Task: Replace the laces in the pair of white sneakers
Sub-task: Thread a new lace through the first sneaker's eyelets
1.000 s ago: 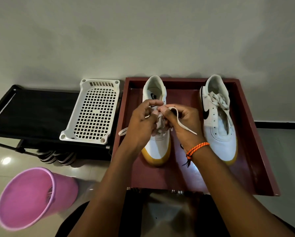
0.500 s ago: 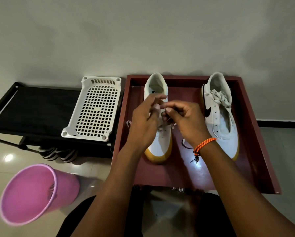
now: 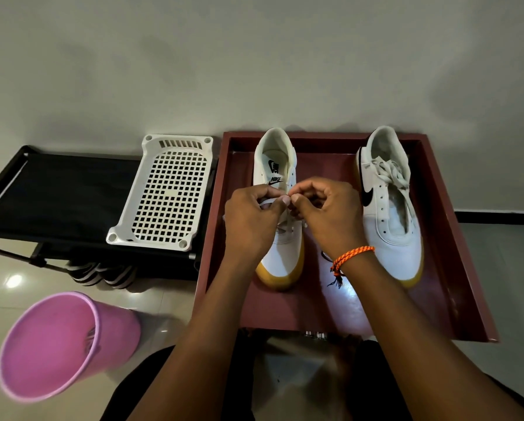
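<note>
Two white sneakers with yellow soles stand in a dark red tray (image 3: 455,238), toes toward me. Over the left sneaker (image 3: 282,256), my left hand (image 3: 251,220) and my right hand (image 3: 327,214) meet fingertip to fingertip, each pinching the white lace (image 3: 266,203) above the eyelets. Most of that lace is hidden under my fingers. The right sneaker (image 3: 391,214) sits untouched, its white lace bunched loosely near the tongue. An orange braided band circles my right wrist.
A white perforated plastic basket (image 3: 166,192) lies on a black folding rack (image 3: 63,192) left of the tray. A pink bucket (image 3: 60,344) is tipped on the tiled floor at lower left. Striped footwear (image 3: 102,273) sits under the rack. A grey wall lies behind.
The loose lace end that trailed right of my right hand has been drawn in. Both hands have closed together higher over the left sneaker's tongue.
</note>
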{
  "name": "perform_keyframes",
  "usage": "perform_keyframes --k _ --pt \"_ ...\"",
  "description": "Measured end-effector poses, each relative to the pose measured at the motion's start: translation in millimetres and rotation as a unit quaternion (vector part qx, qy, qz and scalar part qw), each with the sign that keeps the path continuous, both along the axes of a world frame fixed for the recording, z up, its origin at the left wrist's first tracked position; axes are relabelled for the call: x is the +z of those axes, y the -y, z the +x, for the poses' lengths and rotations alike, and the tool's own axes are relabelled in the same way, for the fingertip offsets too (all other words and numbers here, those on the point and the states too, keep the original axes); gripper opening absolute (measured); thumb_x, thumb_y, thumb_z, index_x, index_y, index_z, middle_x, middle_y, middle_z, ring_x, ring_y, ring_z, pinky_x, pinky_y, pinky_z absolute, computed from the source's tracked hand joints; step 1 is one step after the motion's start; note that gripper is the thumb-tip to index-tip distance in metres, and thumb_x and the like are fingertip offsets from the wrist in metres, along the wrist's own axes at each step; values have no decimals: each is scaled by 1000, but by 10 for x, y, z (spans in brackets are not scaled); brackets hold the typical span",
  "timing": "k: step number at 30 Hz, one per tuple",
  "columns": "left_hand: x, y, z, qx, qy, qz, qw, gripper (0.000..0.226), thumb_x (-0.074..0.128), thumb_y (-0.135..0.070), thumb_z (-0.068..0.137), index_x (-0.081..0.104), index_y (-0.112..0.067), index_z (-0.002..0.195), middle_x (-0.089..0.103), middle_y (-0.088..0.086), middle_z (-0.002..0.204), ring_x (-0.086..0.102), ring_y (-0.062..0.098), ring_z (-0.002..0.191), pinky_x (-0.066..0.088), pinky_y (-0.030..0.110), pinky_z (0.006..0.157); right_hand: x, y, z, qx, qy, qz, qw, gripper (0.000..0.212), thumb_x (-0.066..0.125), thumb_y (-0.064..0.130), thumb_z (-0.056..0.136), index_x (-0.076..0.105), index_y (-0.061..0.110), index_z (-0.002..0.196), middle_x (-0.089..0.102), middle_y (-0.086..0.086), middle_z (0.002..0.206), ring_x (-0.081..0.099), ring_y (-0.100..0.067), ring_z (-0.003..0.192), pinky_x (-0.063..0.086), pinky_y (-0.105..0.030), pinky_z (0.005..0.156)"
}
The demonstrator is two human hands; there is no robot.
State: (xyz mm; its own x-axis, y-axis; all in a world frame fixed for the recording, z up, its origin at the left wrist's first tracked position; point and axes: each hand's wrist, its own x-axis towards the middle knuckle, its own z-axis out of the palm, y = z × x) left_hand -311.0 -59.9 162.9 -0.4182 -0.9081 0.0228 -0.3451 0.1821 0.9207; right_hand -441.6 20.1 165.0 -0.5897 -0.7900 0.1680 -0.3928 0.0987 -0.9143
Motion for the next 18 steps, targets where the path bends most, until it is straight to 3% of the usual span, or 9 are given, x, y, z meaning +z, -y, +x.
perform_keyframes --k 3,5,9,15,18 --pt "4 -33 -15 31 32 -13 999 7 81 -31 92 85 -27 97 78 -13 96 73 6 94 62 42 84 -42 11 2 -9 6 21 1000 13 72 12 90 79 22 89 76 7 75 75 -12 71 65 -46 69" --pt "21 -56 -6 57 100 -60 992 5 79 -31 95 83 -28 98 73 -11 101 71 9 96 60 40 81 -71 10 -11 -33 14 37 999 19 68 6 90 77 22 86 74 6 73 74 -12 68 65 -44 67" --pt "48 -116 0 76 218 -154 961 10 72 -30 100 80 -27 104 69 -7 105 69 16 97 57 41 75 -118 -20 -70 -74 -17 86 993 23 67 2 89 78 21 89 72 11 77 68 -3 72 60 -31 70" --pt "40 -177 -72 65 200 -104 972 11 73 -27 97 82 -26 91 75 -8 100 71 15 89 59 39 73 -134 -32 -22 -30 2 146 989 24 73 10 91 78 21 111 74 11 91 72 -9 86 63 -39 85" --pt "7 -161 -93 51 157 -49 985 11 75 -22 96 82 -24 89 77 -11 97 70 8 84 56 32 70 -90 -46 -21 -25 6 142 989 23 77 13 88 80 22 110 73 16 87 73 -8 85 62 -40 86"
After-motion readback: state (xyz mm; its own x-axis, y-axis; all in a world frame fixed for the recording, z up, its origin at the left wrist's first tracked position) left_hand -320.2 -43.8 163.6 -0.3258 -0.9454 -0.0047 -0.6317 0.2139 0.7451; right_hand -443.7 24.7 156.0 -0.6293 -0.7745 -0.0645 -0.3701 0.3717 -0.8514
